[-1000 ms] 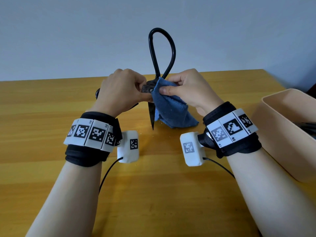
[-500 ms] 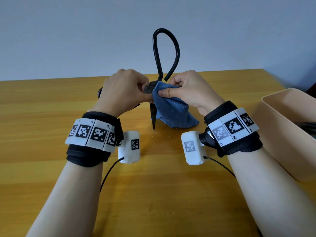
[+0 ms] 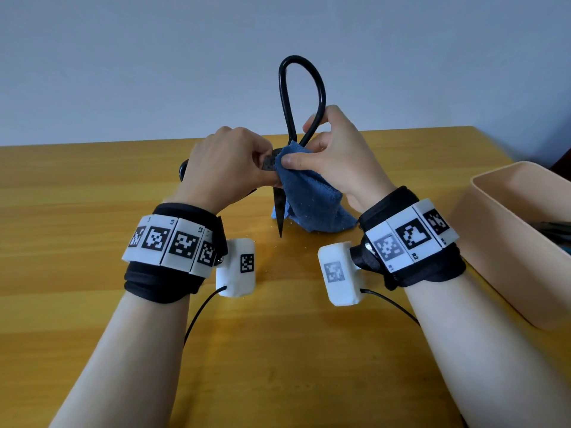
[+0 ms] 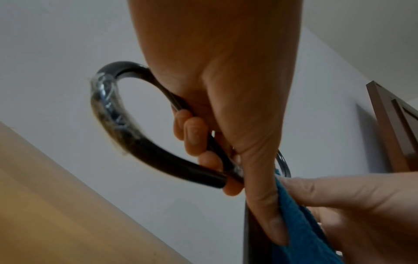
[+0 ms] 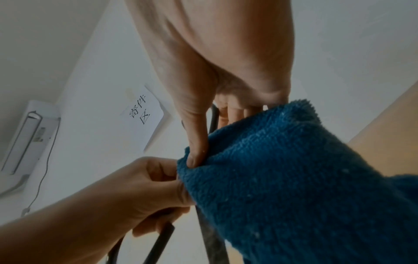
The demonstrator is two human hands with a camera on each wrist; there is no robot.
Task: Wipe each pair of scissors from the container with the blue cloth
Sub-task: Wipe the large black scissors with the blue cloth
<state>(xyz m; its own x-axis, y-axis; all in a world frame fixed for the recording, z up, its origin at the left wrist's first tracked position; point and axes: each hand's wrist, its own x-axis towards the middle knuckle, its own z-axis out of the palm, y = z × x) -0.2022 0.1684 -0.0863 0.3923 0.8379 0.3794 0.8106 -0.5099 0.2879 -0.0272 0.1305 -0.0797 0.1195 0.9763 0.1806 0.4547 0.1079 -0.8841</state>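
Above table (image 3: 92, 304): left hand (image 3: 222, 168) grips scissors (image 3: 301, 97); right hand (image 3: 336, 159) pinches blue cloth (image 3: 309, 199).

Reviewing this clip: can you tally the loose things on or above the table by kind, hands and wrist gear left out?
Scissors in hand: 1
Blue cloth: 1
Beige container: 1
Total: 3. Dark items show inside the container, too hidden to count.

Yellow wooden worktop (image 3: 92, 304) carries a beige plastic container (image 3: 506, 242) at its right edge; small pale crumbs (image 3: 265, 242) lie mid-surface.
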